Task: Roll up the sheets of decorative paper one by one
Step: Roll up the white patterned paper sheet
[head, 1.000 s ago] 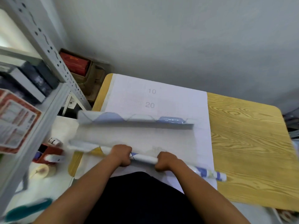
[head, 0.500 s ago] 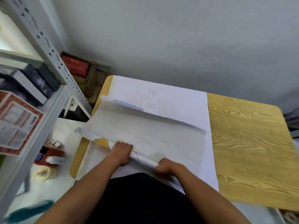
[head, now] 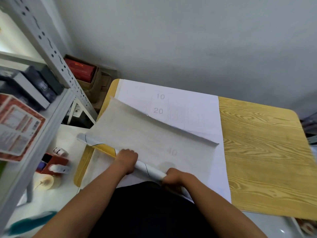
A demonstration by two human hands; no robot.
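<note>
Paper roll seemingly between both fists

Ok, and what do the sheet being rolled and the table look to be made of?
The sheet looks like thin matte paper, slightly see-through: a printed 40 shows faintly through it and its far edge curls. The table shows yellow wood grain with a smooth, even surface, so probably laminate or veneer; solid wood cannot be ruled out. Both hands, left and right, grip the rolled part.

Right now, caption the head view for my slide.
Both hands, left and right, grip a half-rolled decorative paper sheet on the wooden table.
</note>
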